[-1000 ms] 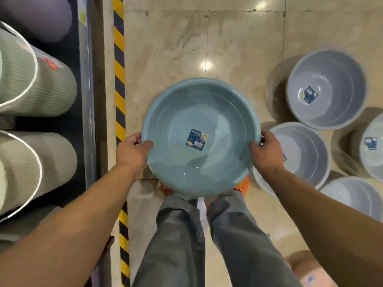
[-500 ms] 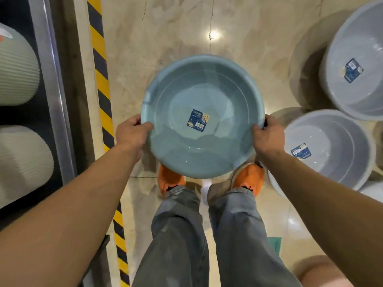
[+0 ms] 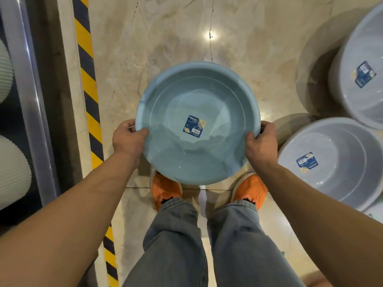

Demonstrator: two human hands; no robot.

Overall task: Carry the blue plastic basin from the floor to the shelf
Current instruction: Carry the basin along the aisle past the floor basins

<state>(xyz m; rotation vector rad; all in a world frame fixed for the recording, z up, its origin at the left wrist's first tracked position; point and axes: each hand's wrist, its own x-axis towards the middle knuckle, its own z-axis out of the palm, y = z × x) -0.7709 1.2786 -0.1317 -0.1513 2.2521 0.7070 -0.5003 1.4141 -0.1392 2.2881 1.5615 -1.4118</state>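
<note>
While both your left hand (image 3: 129,139) and right hand (image 3: 261,144) clamp the blue basin (image 3: 198,123) rim, keep it level toward the shelf (image 3: 31,112).

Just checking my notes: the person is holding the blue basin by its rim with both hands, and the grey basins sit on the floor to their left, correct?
Not quite. The head view shows both hands, left hand and right hand, holding the blue basin by its rim, but the grey basins sit on the floor to their right, not left.

Blue plastic basin (image 3: 198,123): round, shallow, pale blue-grey, glossy inside, opening up, roughly level. Dark blue label stuck on inner bottom near centre. Held off marble floor at opposite rim edges, above orange shoes.
</note>
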